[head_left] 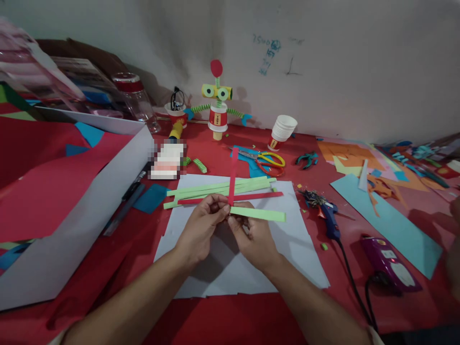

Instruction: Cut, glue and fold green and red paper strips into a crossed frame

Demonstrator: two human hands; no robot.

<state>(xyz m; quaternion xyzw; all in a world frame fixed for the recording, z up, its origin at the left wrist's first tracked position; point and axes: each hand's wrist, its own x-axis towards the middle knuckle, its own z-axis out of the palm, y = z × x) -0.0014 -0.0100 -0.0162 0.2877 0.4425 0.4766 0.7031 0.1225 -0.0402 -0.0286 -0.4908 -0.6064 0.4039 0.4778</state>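
My left hand (203, 221) and my right hand (251, 235) meet over a white sheet (233, 273), fingers pinched together. Between them they hold the joined ends of a red paper strip (233, 175), which stands up and away from me, and a green paper strip (258, 214), which points right. Just beyond the hands, several loose green strips (219, 189) and another red strip (251, 196) lie on the sheet.
A paper-cup figure (217, 108) stands by the wall, with a stack of cups (282, 132), scissors (268, 160) and pliers (306, 159) nearby. A blue glue gun (330, 220) and a purple device (390, 263) lie at right. Red and white sheets (72, 211) cover the left.
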